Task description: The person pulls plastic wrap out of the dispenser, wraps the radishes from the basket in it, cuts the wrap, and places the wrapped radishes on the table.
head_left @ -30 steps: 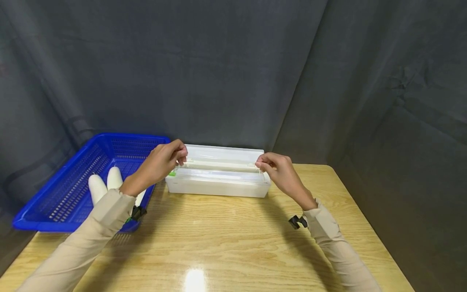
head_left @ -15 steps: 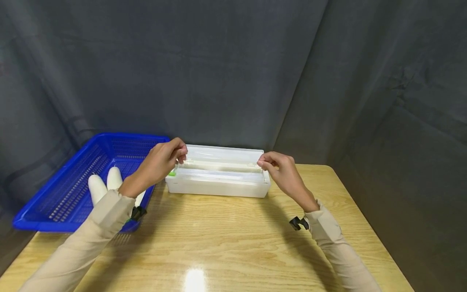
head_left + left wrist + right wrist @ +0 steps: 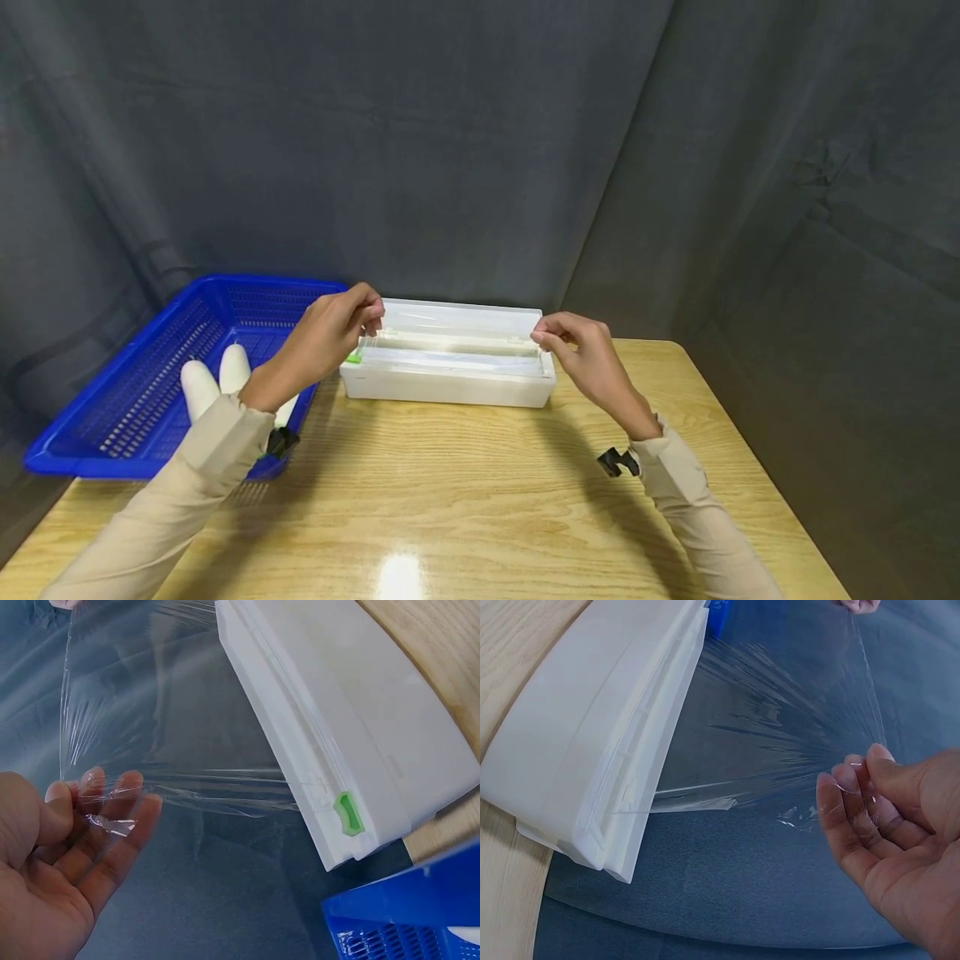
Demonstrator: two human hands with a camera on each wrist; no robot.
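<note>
Left hand [image 3: 330,333] pinches one corner of clear film [image 3: 202,712]; right hand [image 3: 588,354] pinches another. Film stretches from hands to white box [image 3: 450,388] on wooden table [image 3: 465,483]. In head view, from box: left hand at nine o'clock, right at three; blue basket [image 3: 56,462] holding white oblong items [image 3: 198,386] farther out at nine.

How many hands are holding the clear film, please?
2: the left hand pinches one corner of the film stretched from the white box, the right hand the other.

A basket [image 3: 90,465] stands left of a box [image 3: 450,388] on the table [image 3: 465,483]; a curtain [image 3: 375,150] hangs behind.
</note>
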